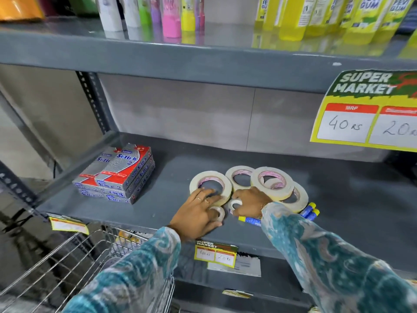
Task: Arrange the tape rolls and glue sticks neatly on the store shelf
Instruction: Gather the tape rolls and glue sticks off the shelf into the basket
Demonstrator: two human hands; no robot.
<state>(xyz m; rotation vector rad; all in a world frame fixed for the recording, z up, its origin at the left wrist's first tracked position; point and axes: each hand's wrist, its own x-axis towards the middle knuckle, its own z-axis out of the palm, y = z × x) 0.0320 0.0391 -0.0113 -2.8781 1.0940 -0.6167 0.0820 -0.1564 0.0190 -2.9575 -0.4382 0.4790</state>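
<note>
Head: tape rolls [211,174] touching both hands [196,213]

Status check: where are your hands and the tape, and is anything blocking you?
Left hand flat on nearest big tape roll. Right hand grips small tape roll. Glue sticks loose under right wrist. Softek boxes stacked apart, left.

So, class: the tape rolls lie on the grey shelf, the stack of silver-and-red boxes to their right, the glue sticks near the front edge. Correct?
Not quite: the head view shows the stack of silver-and-red boxes to the left of the tape rolls, not the right. The rolls do lie on the grey shelf, glue sticks near its front edge.
</note>
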